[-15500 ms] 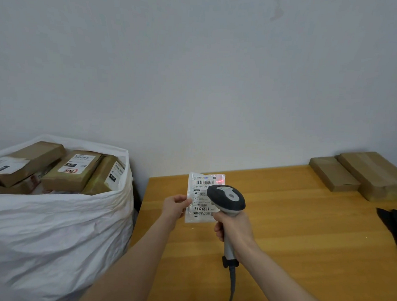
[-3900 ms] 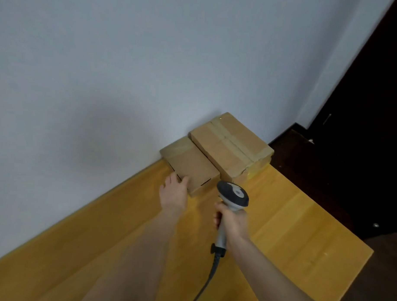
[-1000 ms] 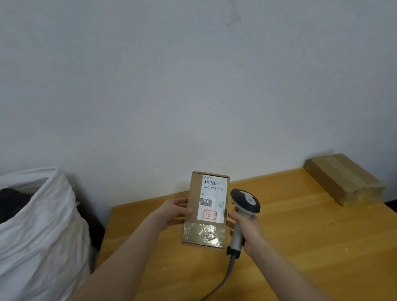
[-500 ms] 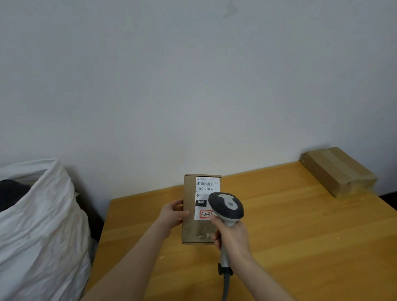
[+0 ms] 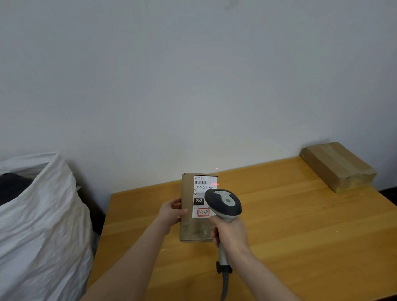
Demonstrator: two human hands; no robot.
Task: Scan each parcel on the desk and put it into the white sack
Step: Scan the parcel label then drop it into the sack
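Brown parcel (image 5: 187,190) upright, barcode (image 5: 202,182) uppermost

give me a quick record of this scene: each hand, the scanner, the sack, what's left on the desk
left hand: grips the held parcel by its left edge, label towards the camera
right hand: grips the scanner, its head aimed at the label
scan line: red, at the barcode's right end
white sack: left of the desk, mouth open
left on desk: one taped parcel at the far right corner, by the wall
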